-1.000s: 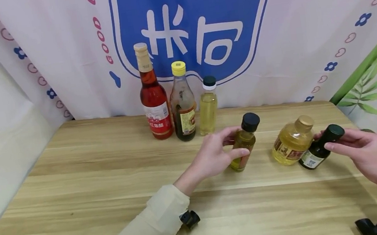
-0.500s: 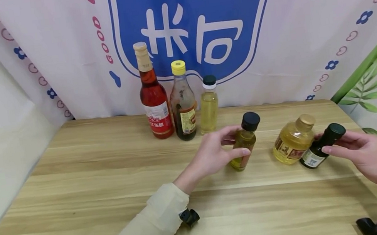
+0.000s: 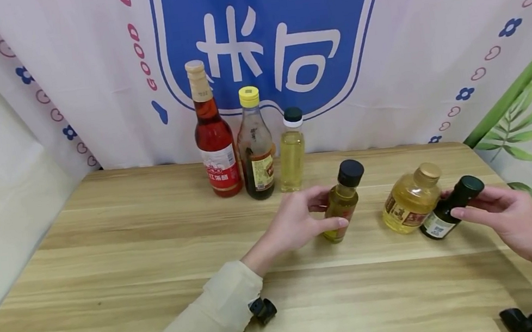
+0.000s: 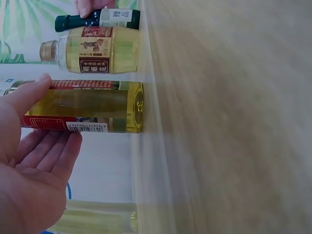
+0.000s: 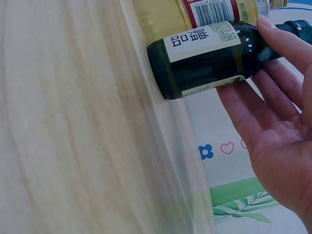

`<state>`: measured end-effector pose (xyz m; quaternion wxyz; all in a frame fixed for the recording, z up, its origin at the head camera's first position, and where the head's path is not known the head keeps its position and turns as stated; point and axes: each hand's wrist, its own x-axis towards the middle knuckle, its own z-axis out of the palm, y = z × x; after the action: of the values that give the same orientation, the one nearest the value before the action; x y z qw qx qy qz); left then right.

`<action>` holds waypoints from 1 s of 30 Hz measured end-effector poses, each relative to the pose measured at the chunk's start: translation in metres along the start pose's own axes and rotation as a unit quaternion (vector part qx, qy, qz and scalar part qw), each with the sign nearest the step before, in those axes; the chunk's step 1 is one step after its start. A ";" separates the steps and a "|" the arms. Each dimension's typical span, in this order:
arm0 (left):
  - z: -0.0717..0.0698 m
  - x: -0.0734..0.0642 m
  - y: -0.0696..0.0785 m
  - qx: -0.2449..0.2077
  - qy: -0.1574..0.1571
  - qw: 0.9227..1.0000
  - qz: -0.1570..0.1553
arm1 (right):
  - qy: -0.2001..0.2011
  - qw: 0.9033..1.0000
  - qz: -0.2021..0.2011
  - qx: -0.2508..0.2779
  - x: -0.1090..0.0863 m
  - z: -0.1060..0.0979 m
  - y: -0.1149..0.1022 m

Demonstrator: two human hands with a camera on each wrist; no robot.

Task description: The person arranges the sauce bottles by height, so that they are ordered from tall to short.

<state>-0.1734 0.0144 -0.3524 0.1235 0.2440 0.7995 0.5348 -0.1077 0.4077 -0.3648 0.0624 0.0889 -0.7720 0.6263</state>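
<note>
In the head view my left hand [image 3: 297, 220] holds a bottle of yellow-green oil [image 3: 341, 201] with a black cap, thumb on the near side and fingers behind. The left wrist view shows this bottle [image 4: 83, 105] with its base right at the table top. My right hand [image 3: 516, 219] holds a small dark green bottle [image 3: 459, 196] between thumb and fingers, near its neck. That bottle leans to the right, its base close to the table. Right beside it stands a squat golden oil bottle [image 3: 413, 201] with a tan cap, overlapped by it in the right wrist view.
At the back of the wooden table [image 3: 164, 309], left of my left hand, stand a tall red vinegar bottle [image 3: 217, 149], a yellow-capped bottle of dark sauce [image 3: 258, 161] and a slim pale oil bottle [image 3: 292, 154]. A printed curtain [image 3: 115, 95] hangs behind the table.
The head view has shifted slightly. Both hands keep their hold on the same two bottles, and no bottle has visibly moved on the table.
</note>
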 end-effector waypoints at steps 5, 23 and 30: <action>0.001 0.000 0.000 -0.005 0.000 1.000 -0.002 | -0.001 1.000 -0.003 -0.003 -0.001 -0.001 0.001; 0.001 0.002 0.006 0.011 0.054 0.998 0.018 | 0.002 0.999 0.015 -0.035 -0.002 -0.001 -0.002; 0.003 0.014 0.010 0.035 0.146 0.989 0.014 | 0.002 0.999 0.024 -0.031 -0.002 0.001 -0.004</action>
<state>-0.1815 0.0271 -0.3432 -0.0105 0.1791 0.8237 0.5379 -0.1049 0.4062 -0.3614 0.0514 0.0673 -0.7929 0.6034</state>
